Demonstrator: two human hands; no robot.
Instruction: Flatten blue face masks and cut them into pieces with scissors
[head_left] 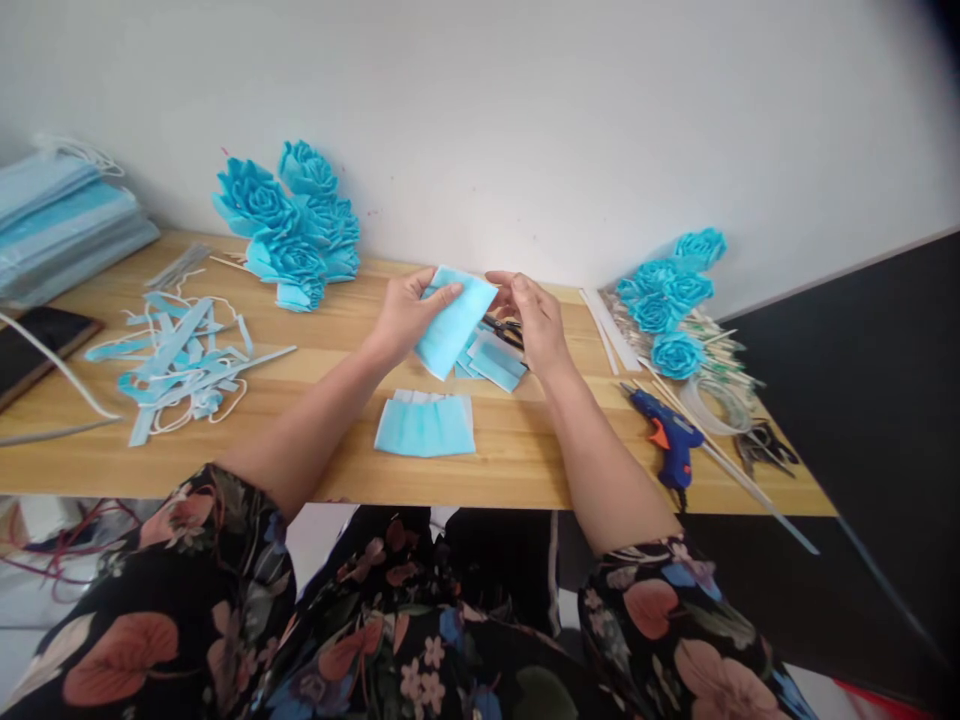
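My left hand (409,315) pinches a light-blue piece cut from a face mask (457,318), with the thumb on its front and the fingers behind. My right hand (534,315) is beside the piece's right corner, fingers loosely bent and apart, with no object visible in it. Under the hands, dark-handled scissors (506,328) are partly hidden by the right hand. Smaller blue cut squares (496,360) lie overlapping just in front of the scissors. Nearer to me, another blue mask piece (424,425) rests on the wooden table (525,460), a whitish layer showing at its back edge.
Blue fabric roses (292,225) stand at the back left, and smaller roses (667,295) at the right. Trimmed strips and ear loops (184,360) lie left, near stacked masks (67,225) and a phone (37,350). Right are a glue gun (667,430), clear tape (712,403) and pliers (765,447).
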